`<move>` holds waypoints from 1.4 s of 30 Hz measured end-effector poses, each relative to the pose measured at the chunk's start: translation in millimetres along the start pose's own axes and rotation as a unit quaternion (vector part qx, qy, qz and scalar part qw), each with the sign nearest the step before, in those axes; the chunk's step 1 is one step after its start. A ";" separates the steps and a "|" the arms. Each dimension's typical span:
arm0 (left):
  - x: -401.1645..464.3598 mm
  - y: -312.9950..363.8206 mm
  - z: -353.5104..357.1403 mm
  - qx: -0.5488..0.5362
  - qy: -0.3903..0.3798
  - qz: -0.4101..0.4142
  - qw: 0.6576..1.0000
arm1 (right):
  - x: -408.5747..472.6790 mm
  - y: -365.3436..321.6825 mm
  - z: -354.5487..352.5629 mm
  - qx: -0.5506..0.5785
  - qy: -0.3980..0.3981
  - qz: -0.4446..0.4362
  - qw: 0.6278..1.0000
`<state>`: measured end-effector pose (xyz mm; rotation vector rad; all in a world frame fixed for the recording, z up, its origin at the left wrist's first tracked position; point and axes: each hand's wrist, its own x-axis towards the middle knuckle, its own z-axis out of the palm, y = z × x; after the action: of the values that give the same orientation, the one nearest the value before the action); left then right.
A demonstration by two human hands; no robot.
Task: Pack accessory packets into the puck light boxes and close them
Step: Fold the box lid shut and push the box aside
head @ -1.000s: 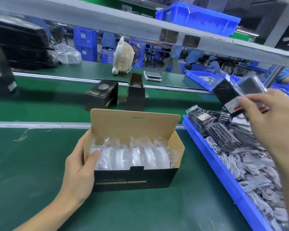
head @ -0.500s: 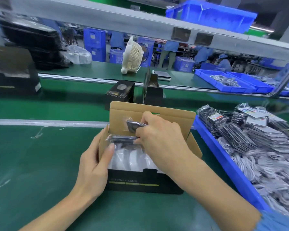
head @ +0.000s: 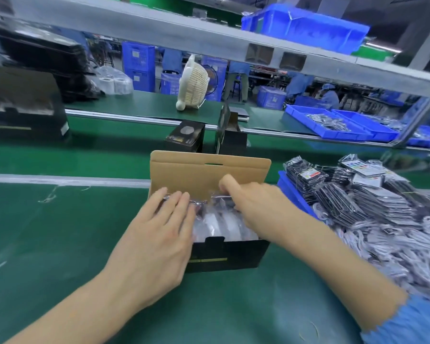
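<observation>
A worker's two hands press into an open puck light box (head: 224, 256) standing on the green desk (head: 47, 244), its brown lid flap (head: 209, 175) raised upright at the far side. The left hand (head: 159, 234) lies flat with straight fingers over the left end of the box, covering that front corner and pressing down on a dark accessory packet (head: 196, 204) that rests on top of the clear-bagged white lights (head: 224, 224) inside. The right hand (head: 253, 207) reaches in from the right, fingers curled down onto the packet's far right part against the lid flap; whether it pinches the plastic or only pushes it cannot be told through the blur. The packet sits between the two hands, touching both. Just beside the box on the right, a blue tray (head: 296, 199) is heaped with more bagged packets and white cables (head: 382, 219). Behind the box stand two small black cartons (head: 186, 137), one closed, one with its flap up, and farther back a cream desk fan (head: 193, 88).
</observation>
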<state>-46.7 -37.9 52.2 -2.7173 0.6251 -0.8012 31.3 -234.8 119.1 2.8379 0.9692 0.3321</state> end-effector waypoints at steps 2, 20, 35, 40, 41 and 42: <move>3.8 3.8 -8.9 0.025 -0.073 -0.022 0.997 | -1.5 0.0 9.1 0.001 -0.010 0.003 1.000; 28.7 18.5 -0.2 -0.014 -0.205 -0.038 0.978 | 31.0 5.5 30.2 -0.056 -0.053 -0.034 0.996; 17.5 -13.4 20.7 -0.071 -0.082 -0.118 0.987 | -115.5 107.9 12.5 -0.022 -0.016 0.286 0.958; 28.0 -22.3 13.6 -0.052 -0.143 -0.142 0.978 | -126.2 122.5 28.2 -0.132 -0.195 0.287 0.928; 27.0 -21.6 11.8 -0.018 -0.138 -0.141 0.980 | -123.6 123.1 28.5 -0.120 -0.198 0.284 0.930; 24.7 -18.2 9.5 0.020 -0.132 -0.126 0.983 | -122.6 124.5 26.9 -0.100 -0.210 0.290 0.928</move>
<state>-16.6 -32.3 61.9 -2.8320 0.2083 -0.4816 16.7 -409.5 95.9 2.7622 0.0026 -0.1257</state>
